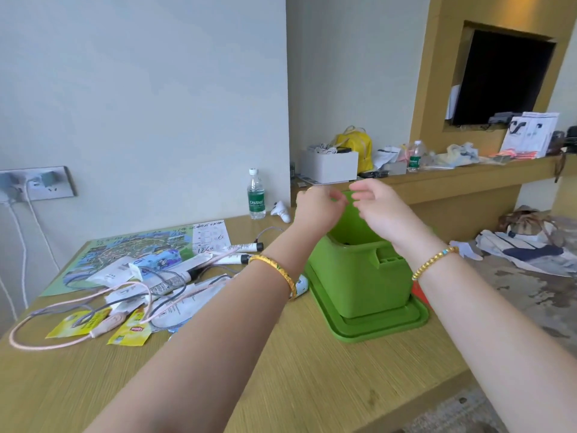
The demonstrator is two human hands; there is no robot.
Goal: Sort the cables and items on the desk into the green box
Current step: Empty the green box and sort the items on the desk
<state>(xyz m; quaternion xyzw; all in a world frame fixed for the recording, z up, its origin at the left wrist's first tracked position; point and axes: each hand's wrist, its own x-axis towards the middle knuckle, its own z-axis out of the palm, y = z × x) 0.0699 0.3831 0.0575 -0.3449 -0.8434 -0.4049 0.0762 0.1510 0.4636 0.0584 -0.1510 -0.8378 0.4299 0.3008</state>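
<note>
At the far left a grey wall socket plate (39, 182) is seen with white plugs in it, and white cords hang down from it. On the wood-grain bench (281, 385) a looped pink braided cable (62, 310) is laid nearest the left edge, with yellow tea sachets (131, 331) beside its lower end. Behind them a heap is formed of white tubes (199, 265), paper packets and a thin grey cable (168, 295), all resting partly on a colourful printed map sheet (125, 248). Further back, near the wall, a clear plastic water bottle with a green label (256, 195) is stood upright, with a small white device (281, 210) just beside it.

The left hand (318, 203), with a gold bangle on its wrist, is held above the green plastic box (359, 276); its fingers (338, 196) are curled inward with the tips drawn together, though motion blur prevents it being told whether anything is pinched. The green plastic box is placed on the bench right of the heap, seated on a flat green lid or tray of the same colour, open at the top. The right hand (381, 207), with a beaded gold bracelet on its wrist, is raised opposite the left, nearly touching it; its fingers are loosely bent, and whether anything is held cannot be told. Beyond, a cluttered wooden shelf (452, 175) carries a white box (329, 165) and a yellow bag (356, 145).
</note>
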